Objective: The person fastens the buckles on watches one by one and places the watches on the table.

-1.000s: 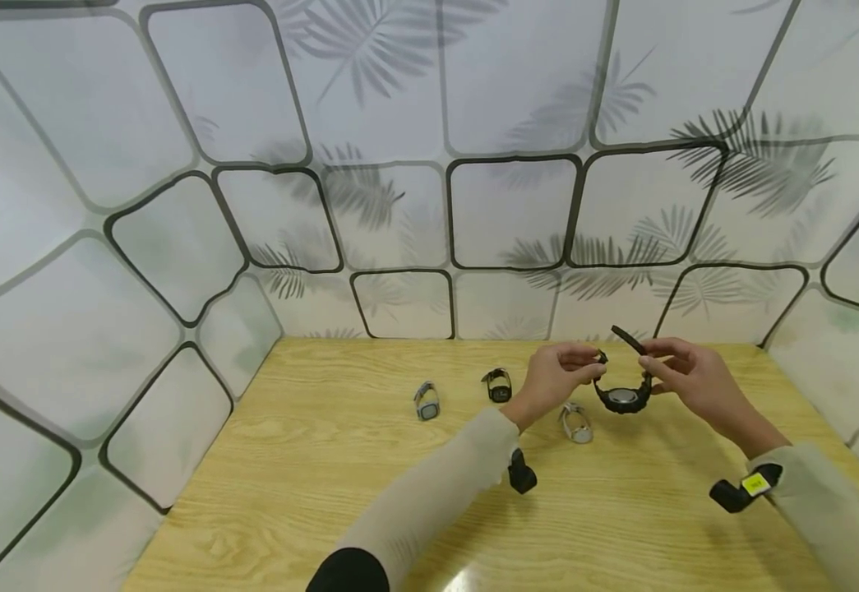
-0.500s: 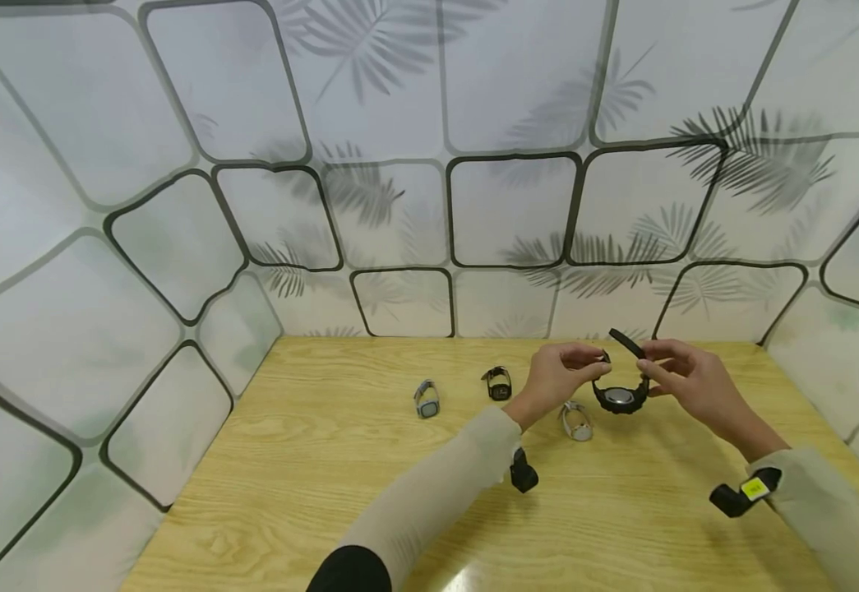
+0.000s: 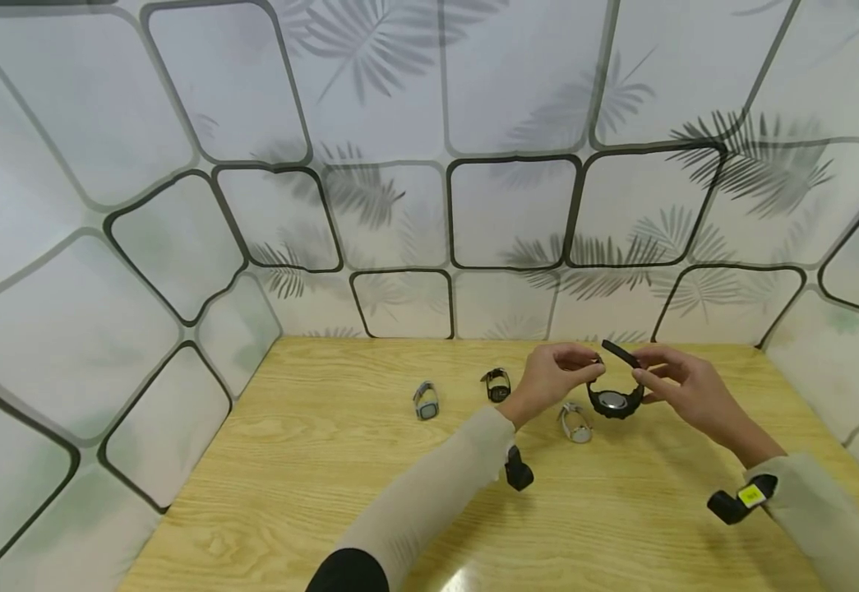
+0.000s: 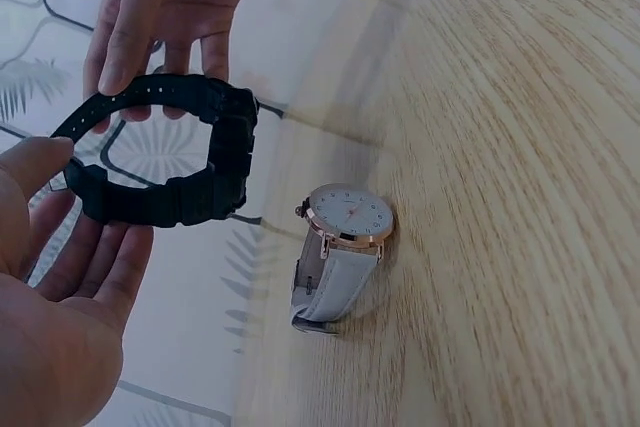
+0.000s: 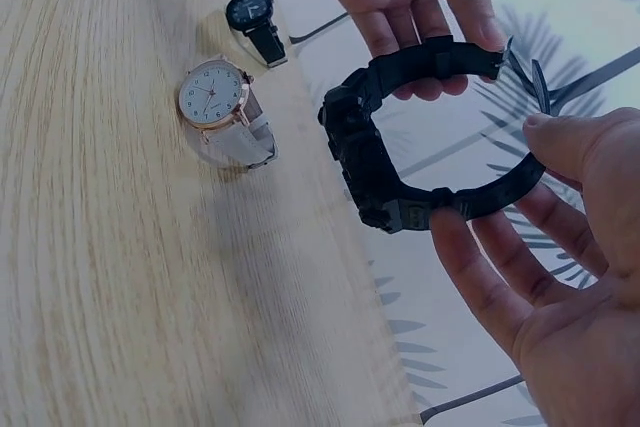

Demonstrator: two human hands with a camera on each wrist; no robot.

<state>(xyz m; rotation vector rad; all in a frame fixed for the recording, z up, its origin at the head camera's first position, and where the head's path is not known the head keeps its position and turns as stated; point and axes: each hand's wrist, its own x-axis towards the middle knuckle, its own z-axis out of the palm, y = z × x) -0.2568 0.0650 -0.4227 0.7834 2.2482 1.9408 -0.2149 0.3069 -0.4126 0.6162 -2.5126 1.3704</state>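
Both hands hold up a black wristwatch (image 3: 612, 401) above the right part of the table, its face low and its strap unfastened. My left hand (image 3: 553, 376) pinches the buckle end of the strap between thumb and fingers. The holed strap end is gripped by my right hand (image 3: 684, 390), and its tip sticks up past the thumb. In the right wrist view the two ends of the strap (image 5: 500, 187) stand close together, with the buckle near the left fingers. Just below the left hand, a white-strapped watch (image 4: 345, 237) with a rose-gold case sits on the wood.
A dark watch (image 3: 498, 386) and a grey-blue watch (image 3: 426, 401) stand farther left on the wooden table (image 3: 311, 460). Patterned walls (image 3: 510, 214) rise behind the table and along both sides.
The black watch has dropped slightly and shifted a little left. My right hand has come a little nearer to the left one, and the strap's free tip sits lower.
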